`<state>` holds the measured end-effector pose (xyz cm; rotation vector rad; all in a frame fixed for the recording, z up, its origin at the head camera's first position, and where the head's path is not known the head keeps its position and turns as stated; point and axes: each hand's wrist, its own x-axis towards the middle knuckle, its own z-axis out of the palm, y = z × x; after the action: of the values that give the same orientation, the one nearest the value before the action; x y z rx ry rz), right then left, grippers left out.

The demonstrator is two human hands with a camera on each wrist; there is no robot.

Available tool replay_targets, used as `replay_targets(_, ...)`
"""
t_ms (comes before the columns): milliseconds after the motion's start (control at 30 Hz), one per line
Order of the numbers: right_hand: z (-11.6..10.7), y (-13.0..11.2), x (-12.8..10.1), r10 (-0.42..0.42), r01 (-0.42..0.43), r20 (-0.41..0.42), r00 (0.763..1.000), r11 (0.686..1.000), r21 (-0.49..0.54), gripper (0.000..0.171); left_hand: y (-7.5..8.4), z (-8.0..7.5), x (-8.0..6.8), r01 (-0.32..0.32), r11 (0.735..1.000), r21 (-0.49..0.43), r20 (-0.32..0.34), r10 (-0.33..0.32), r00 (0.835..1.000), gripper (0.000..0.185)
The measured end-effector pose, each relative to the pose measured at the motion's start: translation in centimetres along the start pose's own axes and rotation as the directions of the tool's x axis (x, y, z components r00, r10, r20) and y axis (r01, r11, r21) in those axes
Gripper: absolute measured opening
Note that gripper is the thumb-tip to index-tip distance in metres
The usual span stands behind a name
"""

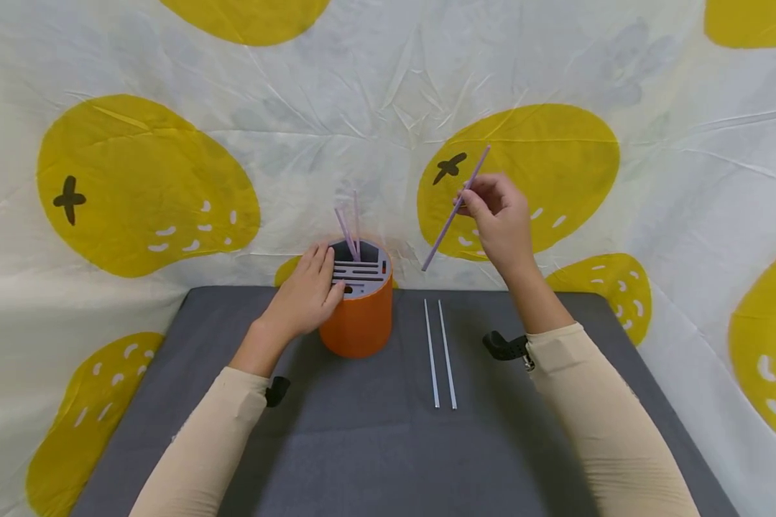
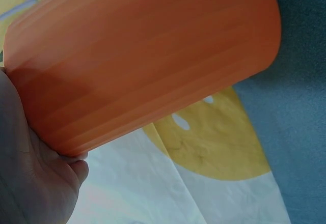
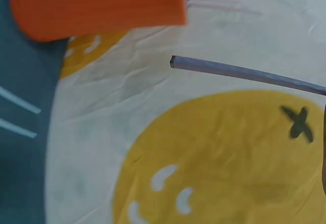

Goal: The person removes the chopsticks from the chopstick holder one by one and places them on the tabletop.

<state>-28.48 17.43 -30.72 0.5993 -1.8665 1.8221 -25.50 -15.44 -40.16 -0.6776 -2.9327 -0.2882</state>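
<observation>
An orange round desk organizer (image 1: pixel 360 327) with a grey slotted top stands near the table's back edge. My left hand (image 1: pixel 305 291) rests on the left side of its top, fingers extended along the rim and thumb toward the front. In the left wrist view, the left hand (image 2: pixel 43 178) lies against the organizer's (image 2: pixel 147 56) upper edge. Two thin purple sticks (image 1: pixel 345 231) lean out of its rear compartment. Up to the right, my right hand (image 1: pixel 501 219) pinches another purple stick (image 1: pixel 441 240) between thumb and fingers, its lower end angled toward the organizer and apart from it.
Two thin white sticks (image 1: pixel 431 352) lie side by side on the dark grey table (image 1: pixel 362 459), right of the organizer. A white cloth with yellow printed shapes (image 1: pixel 336 93) hangs right behind the table. Dark straps (image 1: pixel 507 346) sit at both wrists.
</observation>
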Motion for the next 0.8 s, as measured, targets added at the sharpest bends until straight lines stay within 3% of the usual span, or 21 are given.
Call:
replay_targets(133,-1.2,1.8,-0.9,0.05,-0.049,0.009,0.999,0.994,-0.1,0.022,0.1,-0.2,-0.2,-0.008,1.0,-0.007,-0.01,0.008,1.0,0.073)
replay_targets(333,-3.0,4.4,-2.8,0.141,-0.127,0.041,0.989,0.961,-0.246,0.021,0.2,-0.3,-0.2,-0.013,1.0,-0.009,-0.01,0.013,1.0,0.072)
replay_targets(800,-5.9,8.9,-6.6,0.343,-0.264,0.108,0.933,0.858,-0.441,0.027,-0.2,-0.2,-0.3,-0.014,1.0,-0.017,-0.024,0.013,1.0,0.072)
